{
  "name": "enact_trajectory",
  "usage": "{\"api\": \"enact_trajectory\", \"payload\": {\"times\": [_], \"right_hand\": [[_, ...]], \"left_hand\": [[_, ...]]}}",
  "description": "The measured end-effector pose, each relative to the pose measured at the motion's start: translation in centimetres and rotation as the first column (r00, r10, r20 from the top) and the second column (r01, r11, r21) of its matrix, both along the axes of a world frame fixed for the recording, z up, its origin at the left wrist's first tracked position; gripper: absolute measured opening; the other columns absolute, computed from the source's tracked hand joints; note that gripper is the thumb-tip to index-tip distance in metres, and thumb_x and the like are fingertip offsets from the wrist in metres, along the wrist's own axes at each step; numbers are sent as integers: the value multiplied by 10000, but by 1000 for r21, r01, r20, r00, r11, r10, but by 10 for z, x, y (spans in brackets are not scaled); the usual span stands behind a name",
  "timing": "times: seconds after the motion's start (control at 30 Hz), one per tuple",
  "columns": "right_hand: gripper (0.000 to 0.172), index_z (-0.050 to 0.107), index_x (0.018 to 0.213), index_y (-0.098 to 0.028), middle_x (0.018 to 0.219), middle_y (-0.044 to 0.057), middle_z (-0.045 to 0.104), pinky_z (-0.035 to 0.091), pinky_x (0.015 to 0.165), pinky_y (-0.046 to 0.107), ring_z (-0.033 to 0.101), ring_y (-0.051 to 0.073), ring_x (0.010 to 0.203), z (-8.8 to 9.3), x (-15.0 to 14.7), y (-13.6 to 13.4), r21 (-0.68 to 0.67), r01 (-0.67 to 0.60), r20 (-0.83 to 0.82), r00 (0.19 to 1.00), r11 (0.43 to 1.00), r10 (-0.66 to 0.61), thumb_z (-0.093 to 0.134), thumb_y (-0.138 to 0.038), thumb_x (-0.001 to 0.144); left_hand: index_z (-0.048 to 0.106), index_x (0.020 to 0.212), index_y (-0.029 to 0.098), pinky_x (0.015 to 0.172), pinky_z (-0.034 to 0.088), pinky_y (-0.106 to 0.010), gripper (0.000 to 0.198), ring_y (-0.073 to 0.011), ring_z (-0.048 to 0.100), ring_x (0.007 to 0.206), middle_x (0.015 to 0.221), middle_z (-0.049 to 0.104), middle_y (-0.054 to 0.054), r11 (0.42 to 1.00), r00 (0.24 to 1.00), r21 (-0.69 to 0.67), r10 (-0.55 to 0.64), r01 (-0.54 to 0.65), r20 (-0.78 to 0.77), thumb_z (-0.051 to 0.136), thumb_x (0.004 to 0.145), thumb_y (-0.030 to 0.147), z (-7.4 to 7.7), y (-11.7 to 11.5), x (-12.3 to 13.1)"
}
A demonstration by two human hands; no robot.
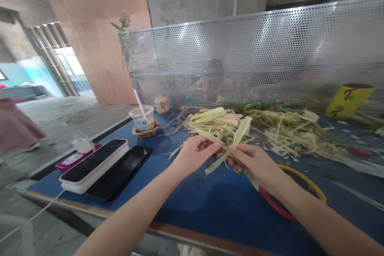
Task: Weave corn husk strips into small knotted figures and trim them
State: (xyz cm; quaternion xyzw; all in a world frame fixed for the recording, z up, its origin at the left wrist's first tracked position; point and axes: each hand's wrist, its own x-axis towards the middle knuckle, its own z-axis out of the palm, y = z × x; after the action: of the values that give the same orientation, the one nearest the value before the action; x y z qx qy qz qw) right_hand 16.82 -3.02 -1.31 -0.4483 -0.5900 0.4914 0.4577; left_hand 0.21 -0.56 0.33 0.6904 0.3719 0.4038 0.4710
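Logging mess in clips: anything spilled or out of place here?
Yes: shredded husks lie strewn across the right of the table, messier than the stack left of them. The cup is upright; no spill shows.

papery husk strips point(242, 131), shiny metal screen point(255, 48)

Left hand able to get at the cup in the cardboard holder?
Probably yes: nothing tall shows between the left hand and the cup, just blue tabletop and loose string. But that hand pinches a husk strip, so it may need to let go first.
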Motion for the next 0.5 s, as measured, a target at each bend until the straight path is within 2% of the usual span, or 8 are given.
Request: {"api": "enact_trajectory", "payload": {"times": [0.07, 0.17, 0.27, 0.33, 0.43, 0.5], "right_hand": [[436, 520, 526, -158, 474, -22, 459, 334, 453, 235, 395, 77, 413, -2, 1, 2, 33, 14, 59, 998, 999, -16, 478, -528, 752], [449, 559, 583, -161, 430, -36, 404, 339, 451, 238, 394, 91, 405, -6, 0, 3, 43, 13, 162, 987, 999, -20, 421, -543, 775], [453, 612, 703, -157, 561, -24, 421, 353, 433, 248, 403, 84, 396, -9, -2, 3, 75, 91, 221, 970, 993, -106, 412, -558, 767], [480, 624, 685, -153, 711, 9, 433, 358, 420, 254, 404, 69, 408, -9, -3, 3, 122, 128, 253, 955, 984, -155, 404, -573, 760], [517, 655, 669, -160, 808, 38, 429, 361, 413, 258, 411, 74, 451, -7, -2, 2, 187, 122, 309, 935, 975, -176, 369, -577, 776], [498, 684, 778, -189, 799, 41, 437, 385, 449, 260, 450, 108, 523, -5, -1, 1, 246, 128, 354, 911, 961, -212, 344, -553, 803]], "left_hand": [[542, 918, 144, 513, 467, -237, 340, -144, 580, 671, 819, 603, -42, 996, 999, -72, -50, 51, 14, 624, 681, 374, -1, -1, 1], [465, 922, 153, 440, 425, -207, 411, -102, 542, 565, 797, 573, -20, 993, 999, -106, -52, 53, 8, 693, 616, 306, -2, -2, 1], [482, 858, 138, 396, 376, -192, 349, -83, 502, 513, 733, 547, -7, 981, 992, -148, -125, 123, 2, 686, 623, 296, -2, -2, 1], [502, 845, 130, 411, 377, -195, 339, -89, 508, 539, 746, 549, -16, 970, 989, -189, -149, 150, 16, 690, 618, 299, -2, -2, 1], [524, 869, 127, 460, 370, -191, 387, -93, 518, 581, 750, 589, -26, 968, 993, -221, -121, 118, -2, 719, 580, 297, -4, -2, 1], [544, 863, 113, 467, 350, -191, 384, -95, 517, 562, 672, 607, -25, 971, 993, -221, -105, 92, -45, 717, 583, 311, -4, -2, 1]]}}
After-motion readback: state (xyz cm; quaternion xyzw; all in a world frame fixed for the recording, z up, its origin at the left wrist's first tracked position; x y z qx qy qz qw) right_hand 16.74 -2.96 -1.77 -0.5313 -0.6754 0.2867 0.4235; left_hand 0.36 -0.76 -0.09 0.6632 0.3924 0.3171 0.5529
